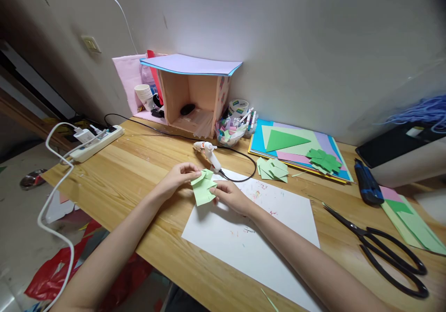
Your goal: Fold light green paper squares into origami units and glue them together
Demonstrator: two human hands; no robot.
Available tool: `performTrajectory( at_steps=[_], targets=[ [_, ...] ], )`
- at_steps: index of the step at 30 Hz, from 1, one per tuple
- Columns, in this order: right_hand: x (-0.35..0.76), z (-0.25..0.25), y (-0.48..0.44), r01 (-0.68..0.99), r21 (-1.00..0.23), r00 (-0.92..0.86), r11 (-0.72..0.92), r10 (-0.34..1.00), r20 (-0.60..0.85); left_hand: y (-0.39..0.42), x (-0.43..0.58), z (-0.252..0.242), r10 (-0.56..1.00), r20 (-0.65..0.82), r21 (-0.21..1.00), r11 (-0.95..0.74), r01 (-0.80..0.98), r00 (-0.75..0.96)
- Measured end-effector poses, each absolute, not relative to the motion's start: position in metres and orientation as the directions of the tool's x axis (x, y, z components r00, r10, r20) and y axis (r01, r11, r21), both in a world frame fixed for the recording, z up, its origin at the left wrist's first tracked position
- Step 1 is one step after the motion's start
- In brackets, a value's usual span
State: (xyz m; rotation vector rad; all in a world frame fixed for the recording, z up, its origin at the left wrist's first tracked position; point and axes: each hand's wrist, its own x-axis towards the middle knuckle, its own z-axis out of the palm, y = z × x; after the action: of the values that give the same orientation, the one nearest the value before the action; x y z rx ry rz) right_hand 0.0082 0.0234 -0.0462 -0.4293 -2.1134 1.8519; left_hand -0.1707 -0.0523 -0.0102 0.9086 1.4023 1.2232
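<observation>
Between my two hands is a light green folded paper piece (203,192), held over the left edge of a white sheet (275,237) with coloured smudges. My left hand (181,178) pinches its upper left corner. The fingers of my right hand (232,196) are closed on its right edge. Just behind the hands a white glue gun (209,154) stands on the table, its black cord curving right. A pile of light green paper pieces (272,169) lies beyond the white sheet, beside a stack of coloured paper (296,135) with dark green cut pieces (324,160) on top.
Large black scissors (379,247) and a blue utility knife (368,182) lie at the right. A cardboard box (190,89) with a lilac sheet on top stands against the wall, a bowl of paper scraps (230,133) beside it. A power strip (97,143) sits at the left edge.
</observation>
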Motion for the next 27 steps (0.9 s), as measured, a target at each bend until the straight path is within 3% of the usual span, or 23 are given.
performTrajectory(
  at_steps=[8, 19, 27],
  targets=[
    [0.008, -0.048, 0.023, 0.036, -0.99, -0.909, 0.137, 0.417, 0.025, -0.051, -0.175, -0.019, 0.951, -0.264, 0.962, 0.248, -0.11, -0.163],
    [0.007, -0.048, 0.022, 0.039, -0.985, -0.903, 0.167, 0.428, 0.037, -0.052, -0.173, -0.017, 0.97, -0.219, 0.972, 0.226, 0.066, -0.109],
    [0.003, -0.049, 0.021, 0.025, -0.992, -0.817, 0.127, 0.575, 0.053, -0.051, -0.165, -0.018, 0.971, -0.198, 0.967, 0.216, 0.135, -0.135]
  ],
)
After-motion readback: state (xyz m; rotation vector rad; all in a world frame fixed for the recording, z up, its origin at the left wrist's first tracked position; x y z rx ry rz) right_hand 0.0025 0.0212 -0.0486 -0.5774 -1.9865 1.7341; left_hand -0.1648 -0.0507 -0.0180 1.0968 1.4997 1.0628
